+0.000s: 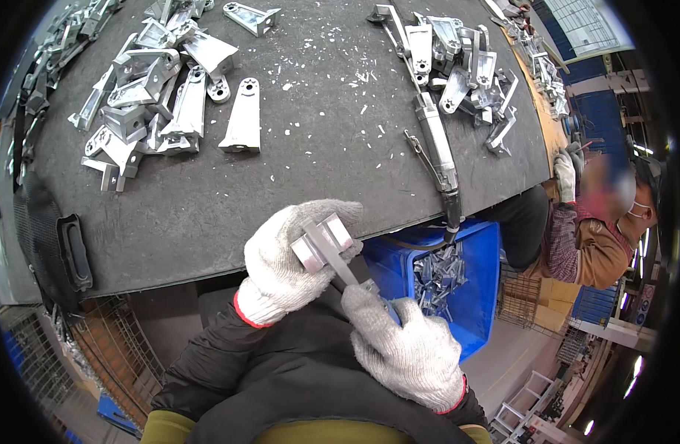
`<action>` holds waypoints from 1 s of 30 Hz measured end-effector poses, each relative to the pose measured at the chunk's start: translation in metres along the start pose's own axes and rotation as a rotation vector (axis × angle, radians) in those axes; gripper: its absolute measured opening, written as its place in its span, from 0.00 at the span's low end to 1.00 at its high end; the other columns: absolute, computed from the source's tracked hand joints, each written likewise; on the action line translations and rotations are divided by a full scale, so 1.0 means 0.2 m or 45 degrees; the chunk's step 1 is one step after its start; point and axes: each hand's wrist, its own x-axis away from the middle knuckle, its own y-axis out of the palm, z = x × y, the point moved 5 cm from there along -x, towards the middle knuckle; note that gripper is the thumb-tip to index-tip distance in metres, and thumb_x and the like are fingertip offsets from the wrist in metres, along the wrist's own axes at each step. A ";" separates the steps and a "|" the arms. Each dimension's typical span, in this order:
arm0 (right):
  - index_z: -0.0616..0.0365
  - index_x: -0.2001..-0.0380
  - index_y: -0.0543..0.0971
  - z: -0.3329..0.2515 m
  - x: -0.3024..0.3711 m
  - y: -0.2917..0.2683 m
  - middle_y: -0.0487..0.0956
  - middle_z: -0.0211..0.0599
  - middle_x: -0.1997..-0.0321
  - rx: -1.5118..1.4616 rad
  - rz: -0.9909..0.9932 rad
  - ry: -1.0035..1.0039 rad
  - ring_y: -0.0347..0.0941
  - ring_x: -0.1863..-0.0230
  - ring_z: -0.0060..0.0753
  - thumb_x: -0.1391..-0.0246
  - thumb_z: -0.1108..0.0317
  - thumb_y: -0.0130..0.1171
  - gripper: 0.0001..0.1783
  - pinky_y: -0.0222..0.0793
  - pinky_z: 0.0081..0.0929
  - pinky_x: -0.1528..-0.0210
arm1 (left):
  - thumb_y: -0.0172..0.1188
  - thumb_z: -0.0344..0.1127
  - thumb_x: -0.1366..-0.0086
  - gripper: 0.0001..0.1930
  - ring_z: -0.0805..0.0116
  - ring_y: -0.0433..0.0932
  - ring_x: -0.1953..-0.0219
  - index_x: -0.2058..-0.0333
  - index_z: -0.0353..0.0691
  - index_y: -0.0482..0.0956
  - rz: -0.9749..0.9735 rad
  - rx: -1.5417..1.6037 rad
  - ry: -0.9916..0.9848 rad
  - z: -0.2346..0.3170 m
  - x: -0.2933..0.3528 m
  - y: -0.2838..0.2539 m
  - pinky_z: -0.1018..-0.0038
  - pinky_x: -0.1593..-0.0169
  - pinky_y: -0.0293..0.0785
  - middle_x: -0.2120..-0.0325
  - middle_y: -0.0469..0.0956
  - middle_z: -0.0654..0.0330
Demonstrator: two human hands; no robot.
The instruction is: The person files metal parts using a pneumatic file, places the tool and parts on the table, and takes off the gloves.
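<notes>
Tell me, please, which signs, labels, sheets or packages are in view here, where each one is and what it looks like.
Printed sheet: top right, beyond the table's far corner; white, ruled like a grid, tilted, on a blue backing.
Cardboard boxes: lower right, on the floor below a seated co-worker; tan, stacked.
Small sign: far right rim; white with red marks, too small to make out.
None shows on the dark table itself.

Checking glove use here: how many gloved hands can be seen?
3: left hand grips a metal bracket; right hand holds a tool against it; a co-worker's hand at the table's right edge. Others may be hidden.
</notes>
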 end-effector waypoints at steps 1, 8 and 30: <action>0.33 0.38 0.78 -0.01 0.00 0.00 0.80 0.45 0.63 -0.012 -0.026 -0.020 0.81 0.76 0.49 0.49 0.58 0.70 0.32 0.80 0.44 0.73 | 0.77 0.26 0.46 0.20 0.71 0.85 0.61 0.53 0.35 0.85 -0.005 0.010 -0.015 0.00 0.00 0.00 0.74 0.56 0.82 0.61 0.86 0.58; 0.47 0.36 0.75 0.05 0.00 -0.02 0.81 0.47 0.57 -0.317 -0.155 0.079 0.85 0.67 0.47 0.51 0.63 0.73 0.36 0.82 0.36 0.67 | 0.77 0.25 0.46 0.21 0.71 0.85 0.61 0.52 0.35 0.84 -0.049 0.072 -0.052 -0.01 0.00 0.00 0.74 0.56 0.82 0.61 0.86 0.58; 0.57 0.36 0.75 0.09 0.01 0.01 0.81 0.47 0.61 -0.450 -0.250 0.096 0.83 0.66 0.48 0.50 0.64 0.73 0.37 0.78 0.36 0.65 | 0.77 0.30 0.46 0.20 0.67 0.86 0.65 0.54 0.38 0.85 0.014 -0.106 0.063 -0.01 -0.01 0.01 0.74 0.59 0.82 0.64 0.86 0.59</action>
